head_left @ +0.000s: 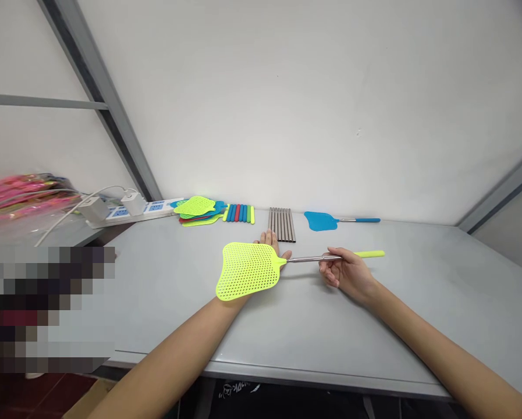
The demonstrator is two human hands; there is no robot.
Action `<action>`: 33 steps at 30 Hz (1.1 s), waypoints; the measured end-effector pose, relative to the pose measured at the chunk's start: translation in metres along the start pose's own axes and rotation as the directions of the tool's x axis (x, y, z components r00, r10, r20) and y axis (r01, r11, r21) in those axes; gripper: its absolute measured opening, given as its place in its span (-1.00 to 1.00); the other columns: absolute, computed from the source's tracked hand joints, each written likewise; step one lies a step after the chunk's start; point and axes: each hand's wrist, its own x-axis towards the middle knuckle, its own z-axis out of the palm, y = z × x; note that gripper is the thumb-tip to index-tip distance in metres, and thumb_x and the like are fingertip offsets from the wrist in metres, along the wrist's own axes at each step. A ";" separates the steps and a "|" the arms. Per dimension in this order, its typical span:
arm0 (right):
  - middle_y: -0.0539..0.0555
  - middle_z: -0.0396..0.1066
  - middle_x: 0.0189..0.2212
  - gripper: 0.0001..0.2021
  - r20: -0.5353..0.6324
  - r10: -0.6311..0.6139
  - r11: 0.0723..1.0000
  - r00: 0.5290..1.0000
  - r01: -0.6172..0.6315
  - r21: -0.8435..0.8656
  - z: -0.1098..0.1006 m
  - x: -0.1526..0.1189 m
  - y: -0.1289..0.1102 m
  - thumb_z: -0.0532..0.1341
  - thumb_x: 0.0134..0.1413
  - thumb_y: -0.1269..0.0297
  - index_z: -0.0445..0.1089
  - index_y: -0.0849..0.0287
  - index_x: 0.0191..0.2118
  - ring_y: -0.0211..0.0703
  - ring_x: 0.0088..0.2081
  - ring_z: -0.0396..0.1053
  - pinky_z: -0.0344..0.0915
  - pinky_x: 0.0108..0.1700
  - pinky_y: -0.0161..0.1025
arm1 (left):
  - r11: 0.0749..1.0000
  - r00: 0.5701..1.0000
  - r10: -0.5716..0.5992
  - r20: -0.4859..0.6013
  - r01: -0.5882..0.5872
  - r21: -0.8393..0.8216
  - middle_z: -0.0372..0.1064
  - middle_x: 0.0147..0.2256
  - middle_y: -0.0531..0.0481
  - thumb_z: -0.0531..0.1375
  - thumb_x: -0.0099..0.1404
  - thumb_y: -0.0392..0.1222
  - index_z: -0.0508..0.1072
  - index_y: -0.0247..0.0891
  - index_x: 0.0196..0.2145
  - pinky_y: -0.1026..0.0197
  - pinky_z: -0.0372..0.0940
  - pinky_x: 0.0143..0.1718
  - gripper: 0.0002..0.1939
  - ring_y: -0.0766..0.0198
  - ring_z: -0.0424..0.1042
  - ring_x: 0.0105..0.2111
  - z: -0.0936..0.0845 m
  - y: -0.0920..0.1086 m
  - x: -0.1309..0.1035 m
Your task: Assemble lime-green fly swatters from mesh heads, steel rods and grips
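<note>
The right hand is pinching the silvery metal shaft of a lime-yellow, perforated plastic flyswatter, presumably for balance, its handle pointing towards three o'clock. The left hand, partly screened at one o'clock from the swatter head, is lying fingers outstretched by brownish metal tubes, apparently aligned for access; its grip cannot be told.

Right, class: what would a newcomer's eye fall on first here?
The yellow-green swatter would probably win: the right hand holds it above the grey table, and it partly hides the left hand. Next might come the coloured handles, in a row left of the metal tubes near the wall.
</note>
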 end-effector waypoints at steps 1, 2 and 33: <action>0.02 0.21 -0.79 -0.60 0.003 0.002 1.000 1.000 -0.002 -0.001 0.000 0.000 0.000 -0.02 0.05 0.16 0.40 0.30 -0.58 -0.33 -0.72 0.09 0.01 -0.66 -0.37 | 1.000 1.000 0.008 0.020 -0.008 0.024 -0.09 0.14 -0.28 -0.15 0.27 0.02 0.03 -0.44 0.12 0.01 -0.10 0.10 -0.42 0.00 -0.11 0.14 0.000 0.000 0.001; 0.02 0.20 -0.79 -0.59 0.005 0.003 1.000 1.000 -0.003 -0.002 0.000 0.000 0.000 -0.02 0.05 0.16 0.40 0.30 -0.58 -0.34 -0.72 0.09 0.01 -0.66 -0.38 | 0.998 0.999 0.020 0.045 -0.023 0.053 -0.11 0.14 -0.30 -0.17 0.28 0.00 0.01 -0.47 0.13 -0.01 -0.09 0.09 -0.42 0.00 -0.13 0.14 0.000 0.001 0.003; 0.05 0.25 -0.77 -0.55 0.037 0.015 0.999 0.999 -0.014 -0.039 0.003 0.000 -0.001 -0.06 0.09 0.17 0.40 0.33 -0.57 -0.35 -0.73 0.13 -0.05 -0.67 -0.39 | 0.990 0.966 -0.139 0.218 0.136 0.028 -0.27 0.18 -0.27 -0.09 0.20 0.10 -0.01 -0.42 0.13 -0.09 -0.14 0.07 -0.33 -0.06 -0.30 0.16 -0.003 0.001 0.012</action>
